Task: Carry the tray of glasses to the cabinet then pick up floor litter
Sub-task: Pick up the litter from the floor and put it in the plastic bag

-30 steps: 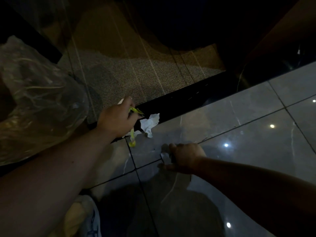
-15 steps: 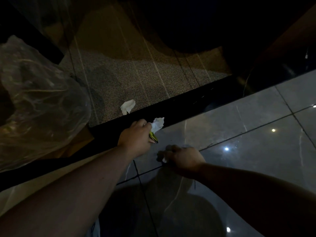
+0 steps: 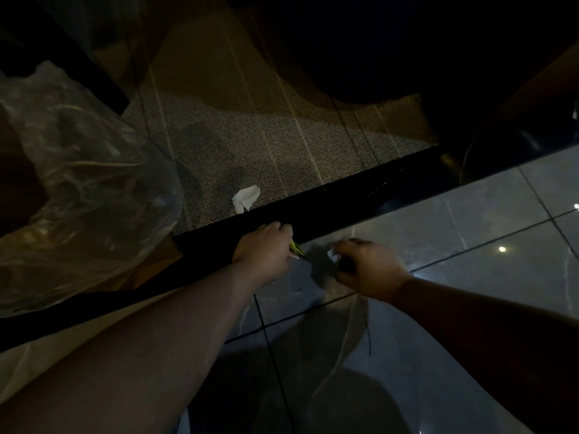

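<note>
My left hand (image 3: 266,252) is closed low over the black floor strip (image 3: 344,198), with a yellow-green wrapper (image 3: 296,247) poking out of its fingers. My right hand (image 3: 366,267) is closed just to its right above the grey tiles, with a bit of white paper scrap (image 3: 332,254) showing at the fingertips. A white crumpled tissue (image 3: 246,197) lies loose on the carpet (image 3: 266,145) just beyond the strip, a short way ahead of my left hand. No tray or glasses are in view.
A large clear plastic bag (image 3: 78,189) bulges at the left. The glossy grey tile floor (image 3: 470,230) reflects ceiling lights. Dark furniture (image 3: 344,42) looms over the carpet at the top. The scene is dim.
The white tissue that lay by the strip near my left hand is no longer there; my left hand closed over that spot. My right hand lifted a white scrap off the tile and moved right.
</note>
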